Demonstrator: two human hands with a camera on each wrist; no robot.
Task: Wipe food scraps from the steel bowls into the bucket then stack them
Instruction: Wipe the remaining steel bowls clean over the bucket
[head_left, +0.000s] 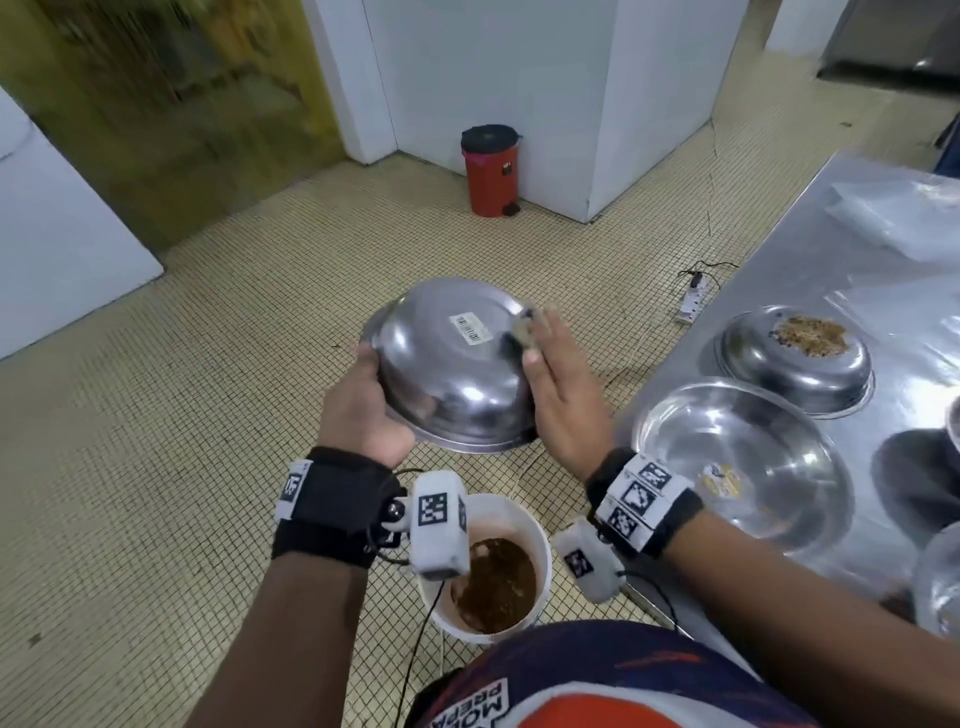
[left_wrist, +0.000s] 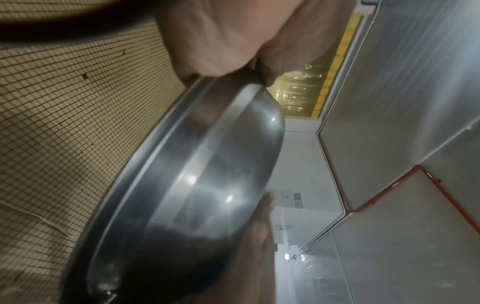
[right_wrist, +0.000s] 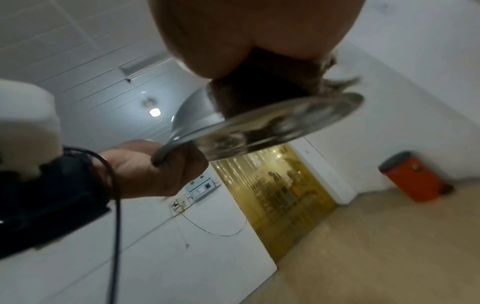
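Observation:
I hold a steel bowl (head_left: 452, 374) upside down and tilted, in the air above the floor. My left hand (head_left: 363, 405) grips its near-left rim, with the thumb over the edge. My right hand (head_left: 556, 395) lies flat against the bowl's right side with straight fingers, and a brownish clump (head_left: 527, 330) sits at the fingertips. The left wrist view shows the bowl's (left_wrist: 207, 174) outer wall, and the right wrist view shows its rim (right_wrist: 272, 123) edge-on. A white bucket (head_left: 544, 551) with brown scraps inside stands on the floor below my wrists.
A steel table (head_left: 831, 244) at the right carries an upturned bowl (head_left: 763, 374) with food scraps on its base, an upright bowl (head_left: 743, 457), and more bowls at the right edge. A red pedal bin (head_left: 491, 171) and a power strip (head_left: 693, 301) are on the tiled floor.

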